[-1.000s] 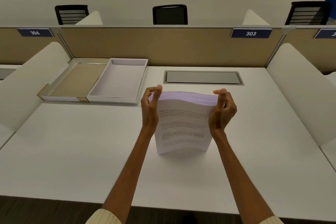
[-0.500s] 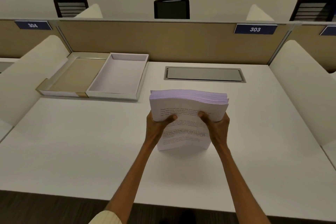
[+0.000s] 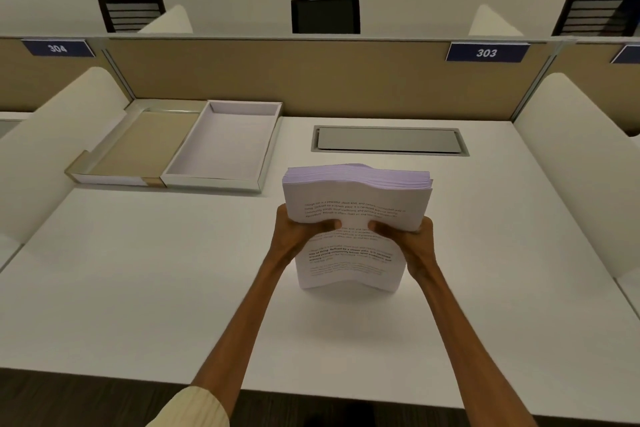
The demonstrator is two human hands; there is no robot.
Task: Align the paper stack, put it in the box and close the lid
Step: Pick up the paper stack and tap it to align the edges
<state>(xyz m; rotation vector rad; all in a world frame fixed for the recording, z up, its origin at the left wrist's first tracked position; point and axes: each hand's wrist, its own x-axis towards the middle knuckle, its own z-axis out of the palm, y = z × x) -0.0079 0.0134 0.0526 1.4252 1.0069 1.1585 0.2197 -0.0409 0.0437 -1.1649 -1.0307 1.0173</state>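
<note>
You're at a white desk with a tan partition along the far edge, tagged 303, and dark chairs beyond it. Far left on the desk, the box lies open and bare inside, its lid touching its left side, tan lining up. Centre stage, your left hand and right hand clamp the paper stack upright by its sides, thumbs across the printed page, bottom edge on the desk.
</note>
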